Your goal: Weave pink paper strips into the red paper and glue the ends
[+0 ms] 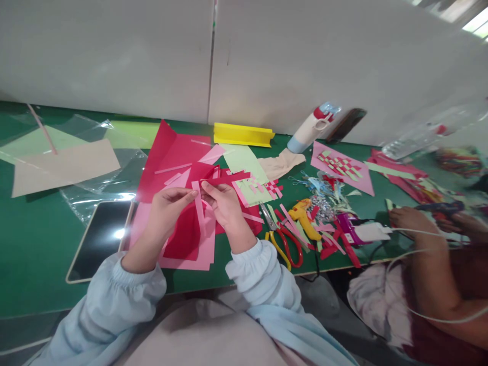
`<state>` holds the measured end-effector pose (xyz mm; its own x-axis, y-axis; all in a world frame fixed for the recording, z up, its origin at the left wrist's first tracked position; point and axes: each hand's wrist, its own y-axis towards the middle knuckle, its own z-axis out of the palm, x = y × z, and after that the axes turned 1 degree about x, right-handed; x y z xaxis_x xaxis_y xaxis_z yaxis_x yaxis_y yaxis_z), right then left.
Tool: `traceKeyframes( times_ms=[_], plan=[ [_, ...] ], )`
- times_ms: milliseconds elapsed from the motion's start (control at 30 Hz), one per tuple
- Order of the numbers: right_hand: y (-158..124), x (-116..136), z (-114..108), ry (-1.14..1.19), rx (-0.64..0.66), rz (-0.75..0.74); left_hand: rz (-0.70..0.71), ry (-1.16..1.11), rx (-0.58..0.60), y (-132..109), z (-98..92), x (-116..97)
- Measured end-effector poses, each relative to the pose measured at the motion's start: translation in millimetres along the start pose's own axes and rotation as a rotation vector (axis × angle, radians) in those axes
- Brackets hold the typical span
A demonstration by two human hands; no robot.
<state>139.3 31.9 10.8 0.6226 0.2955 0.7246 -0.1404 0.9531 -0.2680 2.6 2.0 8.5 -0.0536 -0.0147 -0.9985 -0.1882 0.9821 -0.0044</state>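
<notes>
My left hand (164, 208) and my right hand (224, 206) are raised over the green table (38, 244), both pinching paper. Between their fingertips hangs a light pink paper strip (199, 208), and my right hand's fingers also grip a red cut paper piece (224, 178) with slits that sticks out to the right. Under the hands lie a red sheet (170, 157) and a pink sheet (198, 251). A partly woven green and pink paper mat (253, 190) lies just right of my right hand.
Scissors (284, 241) with red and yellow handles lie near the front edge, beside a yellow glue gun (305, 218) and scraps. A dark tablet (99, 239) lies left. A yellow folded card (242, 134) and bottle (310, 129) stand behind. Another person's hand (409, 221) works at right.
</notes>
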Motion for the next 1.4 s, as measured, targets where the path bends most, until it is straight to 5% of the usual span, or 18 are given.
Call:
traceKeyframes(
  times_ms=[433, 800, 1400],
  plan=[
    [4, -6, -1, -0.062, -0.071, -0.075, -0.009, 0.033, 0.104, 4, -4.7, 12],
    [-1, -7, -2, -0.176, -0.034, -0.096, 0.042, -0.067, -0.007, 2, -1.2, 0],
    [0, -6, -1, -0.194, 0.065, -0.019, 0.008, -0.214, -0.009, 9, -8.9, -1]
  ],
)
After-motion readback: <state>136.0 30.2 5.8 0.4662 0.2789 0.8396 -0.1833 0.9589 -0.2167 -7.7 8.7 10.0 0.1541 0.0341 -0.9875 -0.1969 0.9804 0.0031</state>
